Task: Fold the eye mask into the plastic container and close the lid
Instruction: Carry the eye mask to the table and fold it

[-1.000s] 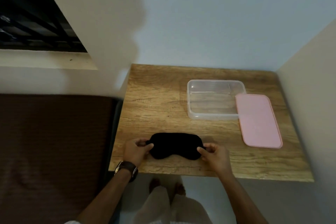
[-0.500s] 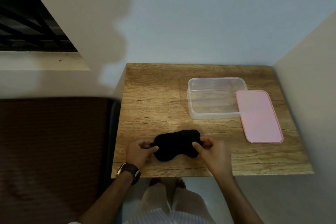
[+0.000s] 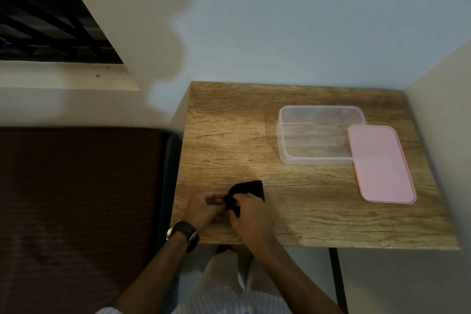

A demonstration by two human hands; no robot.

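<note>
The black eye mask (image 3: 248,190) lies doubled over near the front of the wooden table (image 3: 229,135). My left hand (image 3: 204,208) pinches its left end. My right hand (image 3: 251,215) presses on it from the near side and hides part of the cloth. The clear plastic container (image 3: 316,135) stands open and empty at the back right. Its pink lid (image 3: 379,164) lies flat beside it, with one end overlapping the container's right rim.
A white wall (image 3: 443,135) borders the table on the right and a pale wall stands behind it. A brown bed surface (image 3: 76,199) lies to the left. A dark window (image 3: 46,20) sits at the upper left.
My hands have come together and the eye mask has gone from spread flat to folded in half. My right hand moved left, carrying the right end over the left.
</note>
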